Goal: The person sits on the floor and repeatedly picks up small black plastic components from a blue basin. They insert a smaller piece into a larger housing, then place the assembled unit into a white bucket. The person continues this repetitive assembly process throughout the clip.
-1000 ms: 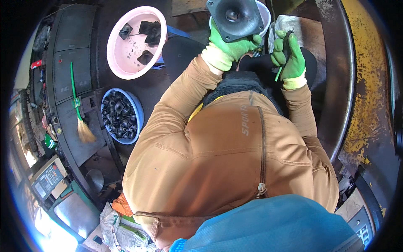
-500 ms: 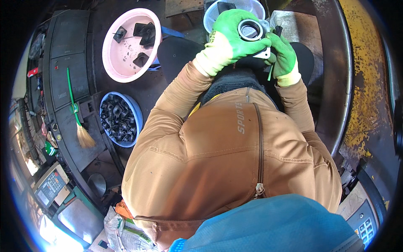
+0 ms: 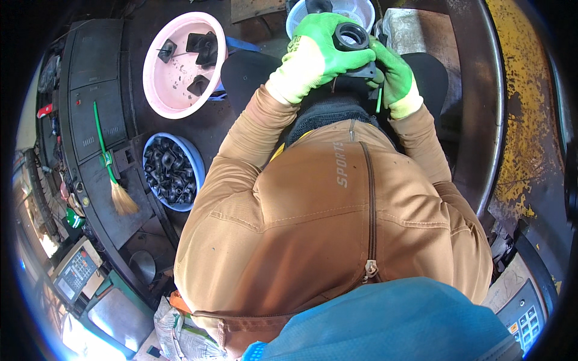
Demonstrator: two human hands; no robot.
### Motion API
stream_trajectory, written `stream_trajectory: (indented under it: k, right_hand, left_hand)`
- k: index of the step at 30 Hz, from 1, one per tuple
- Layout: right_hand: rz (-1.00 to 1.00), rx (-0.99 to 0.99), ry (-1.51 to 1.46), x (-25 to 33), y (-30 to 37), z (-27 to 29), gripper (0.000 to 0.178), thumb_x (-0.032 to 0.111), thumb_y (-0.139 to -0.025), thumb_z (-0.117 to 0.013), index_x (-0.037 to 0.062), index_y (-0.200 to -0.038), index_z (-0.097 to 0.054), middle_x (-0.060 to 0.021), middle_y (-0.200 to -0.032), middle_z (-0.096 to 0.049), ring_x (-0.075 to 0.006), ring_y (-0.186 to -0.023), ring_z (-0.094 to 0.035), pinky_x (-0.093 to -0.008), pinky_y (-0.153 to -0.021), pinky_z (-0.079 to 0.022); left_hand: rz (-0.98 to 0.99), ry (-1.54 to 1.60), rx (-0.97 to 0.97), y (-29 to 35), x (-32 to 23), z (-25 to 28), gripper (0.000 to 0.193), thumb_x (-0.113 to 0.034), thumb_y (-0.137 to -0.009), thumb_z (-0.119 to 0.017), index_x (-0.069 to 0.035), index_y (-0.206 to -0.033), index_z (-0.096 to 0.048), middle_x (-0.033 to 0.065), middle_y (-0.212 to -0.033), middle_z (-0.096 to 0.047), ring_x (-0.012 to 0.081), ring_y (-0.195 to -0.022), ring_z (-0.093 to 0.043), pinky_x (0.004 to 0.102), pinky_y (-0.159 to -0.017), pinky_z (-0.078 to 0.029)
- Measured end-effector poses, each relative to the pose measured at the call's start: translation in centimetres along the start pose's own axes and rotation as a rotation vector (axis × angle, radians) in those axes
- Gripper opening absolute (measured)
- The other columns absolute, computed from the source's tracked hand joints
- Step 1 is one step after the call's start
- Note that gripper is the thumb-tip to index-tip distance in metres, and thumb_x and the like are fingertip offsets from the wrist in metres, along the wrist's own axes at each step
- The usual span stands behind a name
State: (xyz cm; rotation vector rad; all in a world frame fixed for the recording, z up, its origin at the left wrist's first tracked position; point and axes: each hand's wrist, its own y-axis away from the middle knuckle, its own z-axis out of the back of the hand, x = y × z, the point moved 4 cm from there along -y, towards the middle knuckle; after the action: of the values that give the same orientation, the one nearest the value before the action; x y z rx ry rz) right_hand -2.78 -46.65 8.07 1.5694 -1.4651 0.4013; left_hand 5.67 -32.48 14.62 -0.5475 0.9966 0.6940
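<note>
The left hand (image 3: 319, 51), in a green glove, is wrapped over a black ring part (image 3: 351, 37) at the far edge of the scene, its grip closed around the part's round collar with the opening facing up. The right hand (image 3: 394, 75), gloved the same, presses against the part's right side from below, fingers curled on its flat black base; a thin green tool (image 3: 379, 99) sticks down from that grip (what kind, I cannot tell). Both hands hold the part up in front of the chest, above the dark lap, just near of a white bowl (image 3: 352, 9) whose rim shows behind the fingers.

To the far left sits a pink basin (image 3: 158, 84) with a few black pieces (image 3: 201, 48) scattered in it. Nearer, and still left of the person's arm, a blue tub (image 3: 195, 162) is packed full of small black parts (image 3: 168, 171). Left of that, a green-handled brush (image 3: 111, 168) with straw bristles lies on the dark worktop (image 3: 90, 90). On the right a grey metal rail (image 3: 497, 108) curves past yellow-stained floor (image 3: 530, 90).
</note>
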Motion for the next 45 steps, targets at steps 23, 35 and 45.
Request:
stream_trajectory:
  k: [23, 35, 45]
  right_hand:
    - [0.851, 0.485, 1.505, 6.2, 1.3, -1.9, 0.029, 0.013, -0.091, -0.066, 0.0026, -0.117, -0.066, -0.0157, -0.106, -0.070, -0.0309, -0.095, -0.069, -0.0355, -0.080, -0.055]
    - [0.731, 0.226, 1.393, 4.6, 1.0, -0.3, 0.031, 0.024, -0.094, -0.060, 0.0059, -0.120, -0.064, -0.0144, -0.105, -0.069, -0.0296, -0.091, -0.068, -0.0357, -0.080, -0.053]
    - [0.416, 0.043, 0.898, 2.2, 0.6, -1.7, 0.029, 0.015, -0.097, -0.060, 0.0000, -0.122, -0.061, -0.0045, -0.096, -0.066, -0.0067, -0.087, -0.059, -0.0215, -0.076, -0.048]
  left_hand:
    - [-0.426, -0.351, 0.105, 1.2, -2.1, 1.4, 0.035, -0.023, -0.060, -0.081, -0.005, -0.086, -0.067, 0.0157, -0.084, -0.063, 0.0370, -0.084, -0.060, 0.0462, -0.077, -0.046]
    - [-0.657, -0.513, -0.247, 0.9, -4.6, 1.0, 0.021, -0.013, -0.063, -0.072, -0.009, -0.079, -0.060, 0.0080, -0.078, -0.057, 0.0303, -0.078, -0.056, 0.0429, -0.069, -0.042]
    - [-0.666, -0.708, -0.476, 0.4, -4.5, 0.9, 0.032, -0.016, -0.066, -0.071, -0.010, -0.097, -0.065, 0.0061, -0.097, -0.063, 0.0310, -0.097, -0.058, 0.0433, -0.081, -0.040]
